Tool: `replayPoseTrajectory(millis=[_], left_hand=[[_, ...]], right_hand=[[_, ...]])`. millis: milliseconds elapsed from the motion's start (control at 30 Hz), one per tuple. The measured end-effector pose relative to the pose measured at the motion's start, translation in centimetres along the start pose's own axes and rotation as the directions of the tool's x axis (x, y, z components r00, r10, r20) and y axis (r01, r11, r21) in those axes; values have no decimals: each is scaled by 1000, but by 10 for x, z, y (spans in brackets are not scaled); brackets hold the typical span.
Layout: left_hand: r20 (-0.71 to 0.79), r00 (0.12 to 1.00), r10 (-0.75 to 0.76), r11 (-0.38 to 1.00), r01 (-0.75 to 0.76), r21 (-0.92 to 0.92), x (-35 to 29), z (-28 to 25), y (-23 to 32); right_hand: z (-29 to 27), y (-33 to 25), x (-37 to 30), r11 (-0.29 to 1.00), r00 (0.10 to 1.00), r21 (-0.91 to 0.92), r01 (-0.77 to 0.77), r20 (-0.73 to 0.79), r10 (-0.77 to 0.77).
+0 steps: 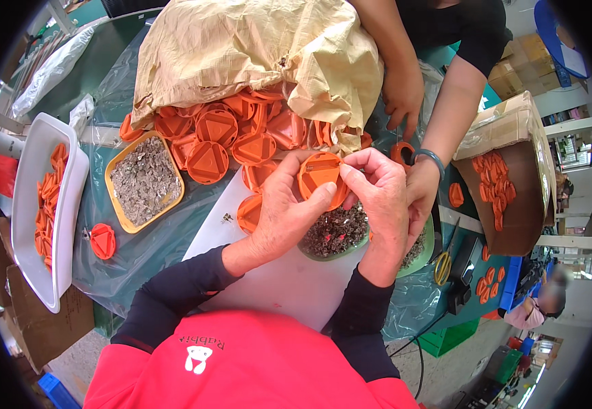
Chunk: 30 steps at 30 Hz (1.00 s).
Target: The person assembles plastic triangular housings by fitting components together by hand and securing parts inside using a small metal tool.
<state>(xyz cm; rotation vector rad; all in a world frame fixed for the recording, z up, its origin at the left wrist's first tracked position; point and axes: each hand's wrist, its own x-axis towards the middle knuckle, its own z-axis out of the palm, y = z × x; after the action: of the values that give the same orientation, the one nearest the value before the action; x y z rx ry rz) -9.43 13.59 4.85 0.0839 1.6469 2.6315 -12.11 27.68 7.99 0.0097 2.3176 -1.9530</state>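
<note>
An orange round plastic part (319, 178) with a raised triangle on its face is held up between both my hands. My left hand (283, 211) grips its left side, thumb across the lower face. At its right edge, my right hand (379, 194) pinches with thumb and fingertips; anything small between them is hidden. Below my hands stands a green bowl (333, 258) of small dark metal-looking pieces with a few red bits. More orange round parts (208, 162) spill from a tan woven sack (255, 54) just beyond.
A yellow tray (129, 225) of small greyish pieces and a white bin (71, 204) of orange parts stand left. Across the table are a co-worker's arms (456, 102). Yellow-handled scissors (442, 267) and a cardboard box (514, 225) with orange parts are right.
</note>
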Motion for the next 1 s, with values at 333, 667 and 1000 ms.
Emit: replayPoseTrajectory(millis=[333, 667, 1000], left_hand=[[250, 913, 324, 818, -403, 410, 3, -3, 5], [257, 899, 354, 789, -435, 433, 7, -7, 1], [154, 965, 211, 897, -254, 361, 11, -4, 5]], right_hand=[[-4, -4, -2, 984, 1000, 179, 13, 24, -18], [-10, -7, -4, 978, 997, 204, -39, 75, 24], [-4, -16, -8, 992, 962, 12, 126, -246, -119]])
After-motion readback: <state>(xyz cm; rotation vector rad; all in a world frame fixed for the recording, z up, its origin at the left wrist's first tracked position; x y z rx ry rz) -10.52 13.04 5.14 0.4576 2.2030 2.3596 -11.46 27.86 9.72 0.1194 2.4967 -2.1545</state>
